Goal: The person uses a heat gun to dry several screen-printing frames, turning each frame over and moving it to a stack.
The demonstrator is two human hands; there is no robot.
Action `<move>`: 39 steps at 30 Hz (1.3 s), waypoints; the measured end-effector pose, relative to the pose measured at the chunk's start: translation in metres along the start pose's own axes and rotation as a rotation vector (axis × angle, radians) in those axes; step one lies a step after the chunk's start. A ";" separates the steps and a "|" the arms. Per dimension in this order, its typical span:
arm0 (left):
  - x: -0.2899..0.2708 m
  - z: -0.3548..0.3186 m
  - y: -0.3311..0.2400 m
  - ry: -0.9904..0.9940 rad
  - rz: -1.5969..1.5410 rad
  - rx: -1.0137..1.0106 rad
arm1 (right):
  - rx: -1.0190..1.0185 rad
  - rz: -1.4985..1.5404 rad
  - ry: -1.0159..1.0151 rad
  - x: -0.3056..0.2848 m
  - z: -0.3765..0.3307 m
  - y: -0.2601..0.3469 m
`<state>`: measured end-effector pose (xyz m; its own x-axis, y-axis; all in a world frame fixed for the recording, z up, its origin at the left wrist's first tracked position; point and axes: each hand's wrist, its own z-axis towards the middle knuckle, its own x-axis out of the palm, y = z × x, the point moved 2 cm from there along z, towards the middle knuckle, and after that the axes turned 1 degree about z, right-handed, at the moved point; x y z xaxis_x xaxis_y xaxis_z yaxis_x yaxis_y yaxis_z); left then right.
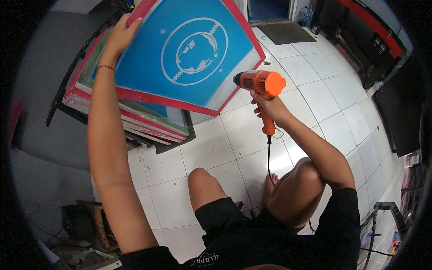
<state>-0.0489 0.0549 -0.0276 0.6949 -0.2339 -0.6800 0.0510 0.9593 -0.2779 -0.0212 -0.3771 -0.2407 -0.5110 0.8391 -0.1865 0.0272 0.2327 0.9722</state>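
Note:
My left hand (123,32) is closed around the upper left edge of a screen-printing frame (139,67), which tilts up from a stack. Its border is red, and its mesh is coated blue with a pale round design in the middle. My right hand (272,108) grips the handle of an orange heat gun (270,84). The gun's dark nozzle points left at the blue mesh, close to the frame's right side but apart from it. A black cord (269,155) hangs down from the handle. Whether the gun is running cannot be seen.
Several more screen frames (155,123) lie stacked under the held one on a dark stand (164,147). White floor tiles (204,148) spread around my bare legs. A dark mat (286,33) lies by the doorway. A black-and-red cabinet (360,40) stands far right, a black motor-like part (77,222) lower left.

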 end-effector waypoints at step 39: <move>-0.018 -0.008 -0.021 -0.015 0.091 -0.079 | -0.114 0.157 -0.166 -0.007 0.003 -0.005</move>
<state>-0.0683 0.0373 -0.0152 0.7049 -0.1434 -0.6946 -0.0690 0.9609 -0.2683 -0.0151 -0.3830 -0.2441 -0.3602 0.9319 -0.0435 -0.0071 0.0438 0.9990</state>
